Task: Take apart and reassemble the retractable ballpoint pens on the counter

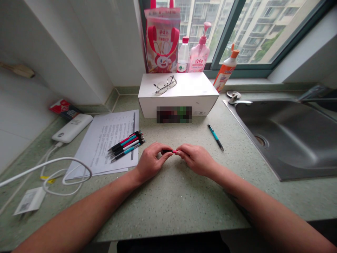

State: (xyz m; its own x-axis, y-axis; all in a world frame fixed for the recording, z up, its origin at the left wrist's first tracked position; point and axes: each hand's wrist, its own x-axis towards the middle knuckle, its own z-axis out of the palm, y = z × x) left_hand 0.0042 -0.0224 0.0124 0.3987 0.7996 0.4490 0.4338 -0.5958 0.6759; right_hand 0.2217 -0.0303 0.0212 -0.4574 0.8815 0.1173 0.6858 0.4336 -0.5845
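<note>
Between my two hands, just above the counter, is a red-and-black pen (174,151). My left hand (152,158) pinches its black end between thumb and fingers. The red part is gripped in the fingertips of my right hand (196,158), which hide the rest of it. Left of my left hand, a bunch of pens (127,144) in red, teal, white and black lies on printed sheets (105,133). A single teal-and-black pen (215,137) rests on the counter beyond my right hand.
A white box (179,86) with eyeglasses (165,85) on top stands at the back. Behind it are a pink bag (162,42) and bottles (199,52). A steel sink (289,140) is at right. A power bank (72,128) and white cable (65,160) lie at left.
</note>
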